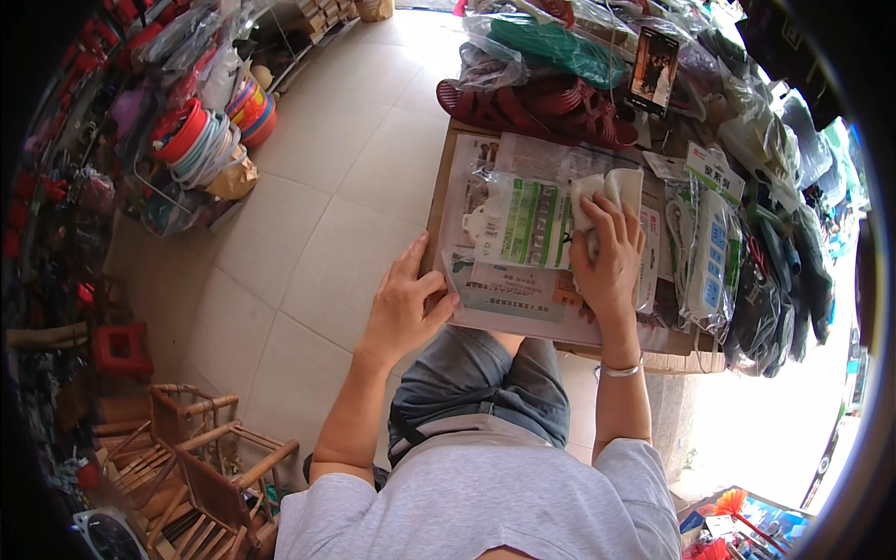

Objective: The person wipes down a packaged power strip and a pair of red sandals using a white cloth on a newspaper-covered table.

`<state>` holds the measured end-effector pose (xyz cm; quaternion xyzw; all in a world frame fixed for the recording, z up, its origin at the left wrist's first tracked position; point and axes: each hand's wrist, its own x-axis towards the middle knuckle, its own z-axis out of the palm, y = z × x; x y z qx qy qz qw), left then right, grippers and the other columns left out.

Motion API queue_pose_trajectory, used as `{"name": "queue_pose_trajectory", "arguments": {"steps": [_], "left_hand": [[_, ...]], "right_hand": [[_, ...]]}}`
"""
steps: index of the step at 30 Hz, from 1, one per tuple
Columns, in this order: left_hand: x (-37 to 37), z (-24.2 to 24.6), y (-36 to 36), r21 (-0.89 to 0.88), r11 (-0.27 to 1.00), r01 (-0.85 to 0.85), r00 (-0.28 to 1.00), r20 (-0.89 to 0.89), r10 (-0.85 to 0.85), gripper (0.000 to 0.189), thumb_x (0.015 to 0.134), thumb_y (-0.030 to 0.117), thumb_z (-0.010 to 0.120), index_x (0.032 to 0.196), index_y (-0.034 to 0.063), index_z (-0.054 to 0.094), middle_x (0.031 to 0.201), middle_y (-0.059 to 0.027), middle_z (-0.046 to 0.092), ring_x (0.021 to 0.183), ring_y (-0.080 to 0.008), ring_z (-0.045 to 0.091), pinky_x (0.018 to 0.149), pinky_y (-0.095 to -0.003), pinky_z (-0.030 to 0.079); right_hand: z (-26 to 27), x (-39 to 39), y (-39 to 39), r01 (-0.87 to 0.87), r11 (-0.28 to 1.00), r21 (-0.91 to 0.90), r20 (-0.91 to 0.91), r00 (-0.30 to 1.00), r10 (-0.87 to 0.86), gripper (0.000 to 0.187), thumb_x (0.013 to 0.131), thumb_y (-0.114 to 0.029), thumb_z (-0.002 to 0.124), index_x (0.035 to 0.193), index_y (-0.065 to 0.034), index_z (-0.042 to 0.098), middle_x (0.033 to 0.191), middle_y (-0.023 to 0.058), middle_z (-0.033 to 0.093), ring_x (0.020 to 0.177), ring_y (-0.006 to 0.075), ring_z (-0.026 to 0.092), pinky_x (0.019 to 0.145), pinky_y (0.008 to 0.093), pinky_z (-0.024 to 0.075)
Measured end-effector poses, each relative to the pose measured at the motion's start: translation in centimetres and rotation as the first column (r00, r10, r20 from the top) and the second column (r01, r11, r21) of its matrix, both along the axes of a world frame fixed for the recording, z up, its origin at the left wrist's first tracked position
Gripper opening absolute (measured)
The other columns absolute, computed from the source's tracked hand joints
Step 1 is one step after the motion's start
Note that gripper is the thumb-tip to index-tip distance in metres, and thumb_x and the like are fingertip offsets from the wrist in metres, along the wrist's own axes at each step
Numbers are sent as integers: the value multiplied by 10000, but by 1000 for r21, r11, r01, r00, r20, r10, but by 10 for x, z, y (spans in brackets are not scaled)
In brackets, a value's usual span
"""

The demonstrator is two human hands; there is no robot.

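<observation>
A flat clear plastic package (pixel 518 238) with a green-and-white printed insert lies before me on a board covered with printed sheets (pixel 518 304). My left hand (pixel 409 297) is at the board's left edge, thumb and index finger on the package's lower left corner, the other fingers stretched along the edge. My right hand (pixel 609 248) presses a folded white cloth (pixel 623 189) onto the package's right end. The fingers are spread over the cloth and hide part of it. A silver bangle (pixel 621 369) circles my right wrist.
Dark red sandals (pixel 546 108) lie along the board's far edge, below a lit phone (pixel 653 70). A bagged power strip (pixel 708 259) and other wrapped goods border the right side. Bamboo chairs (pixel 217 462), a red stool (pixel 122 348) and colourful buckets (pixel 252 112) stand at left on the tiled floor.
</observation>
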<state>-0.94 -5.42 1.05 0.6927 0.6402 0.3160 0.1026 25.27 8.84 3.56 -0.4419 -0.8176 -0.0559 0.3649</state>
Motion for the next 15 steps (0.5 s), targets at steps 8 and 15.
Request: {"name": "queue_pose_trajectory", "arguments": {"steps": [8, 15], "left_hand": [[4, -7, -5, 8, 999, -54, 970, 236, 50, 311, 792, 36, 680, 1092, 105, 633, 1481, -231, 481, 1361, -380, 488, 1099, -495, 393], [6, 4, -2, 82, 994, 73, 994, -92, -65, 376, 725, -23, 712, 1066, 135, 687, 1353, -69, 610, 1315, -317, 547, 1110, -591, 371]], "right_hand": [[0, 1, -1, -8, 1000, -20, -26, 1000, 8, 428, 828, -137, 650, 1255, -116, 633, 1330, 93, 615, 1287, 382, 490, 1087, 496, 355], [0, -1, -2, -11, 1000, -10, -35, 999, 10, 432, 829, -132, 649, 1261, -116, 624, 1329, 98, 614, 1310, 395, 480, 1090, 502, 351]]}}
